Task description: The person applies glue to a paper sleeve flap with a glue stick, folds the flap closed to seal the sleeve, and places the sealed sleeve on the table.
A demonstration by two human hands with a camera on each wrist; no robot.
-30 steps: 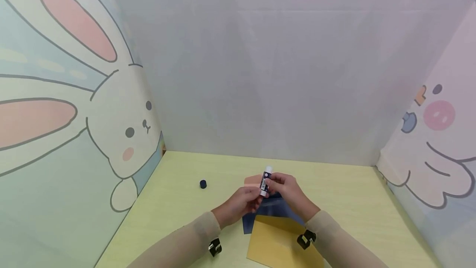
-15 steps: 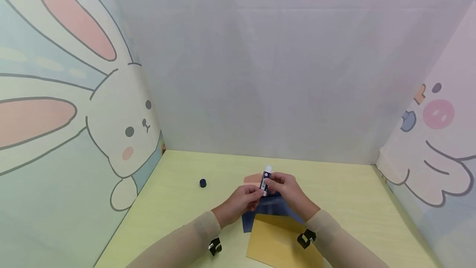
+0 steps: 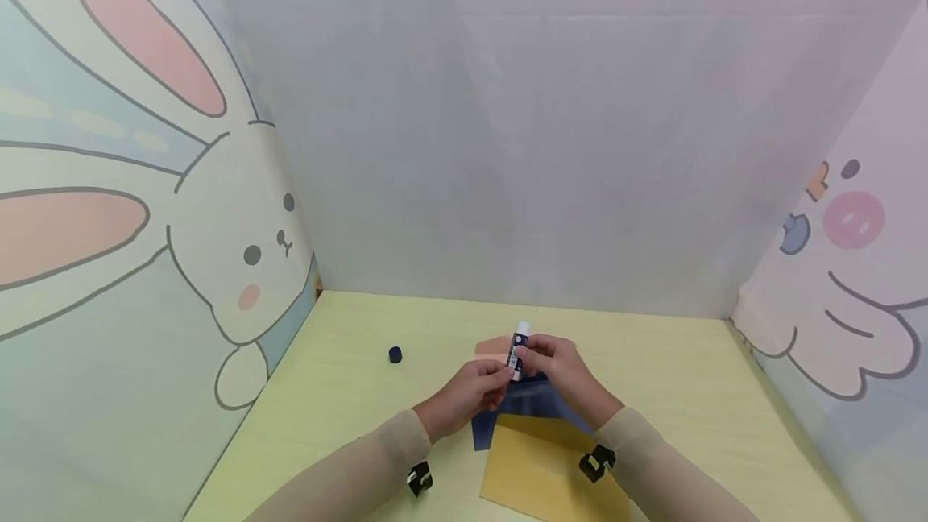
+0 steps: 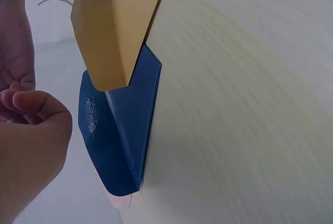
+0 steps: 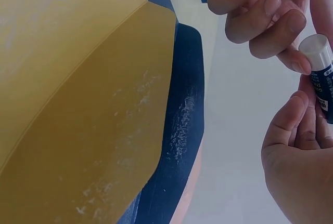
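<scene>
Over the envelopes in the head view, a glue stick (image 3: 517, 350) with a dark blue label is tilted, its white top pointing away. My right hand (image 3: 564, 369) grips its barrel between thumb and fingers. At the white base end, my left hand (image 3: 467, 395) pinches it with thumb and fingertips. The right wrist view shows that white base (image 5: 315, 47) at the left fingertips. Below lie a yellow envelope (image 3: 544, 466), a blue envelope (image 3: 536, 401) and a pink envelope (image 3: 493, 349), overlapping. White glue smears mark the yellow flap (image 5: 114, 125) and the blue flap (image 5: 183, 120).
A dark blue cap (image 3: 395, 354) stands on the pale yellow table (image 3: 348, 393), left of the envelopes. A plain grey curtain (image 3: 507, 143) closes off the back. Cartoon-printed panels rise at both sides. Each sleeve carries a small black device (image 3: 419, 478) near the wrist.
My left thumb has shifted slightly onto the base of the glue stick. My right hand keeps its grip in place. The envelopes and cap lie as before, with a slight camera shift.
</scene>
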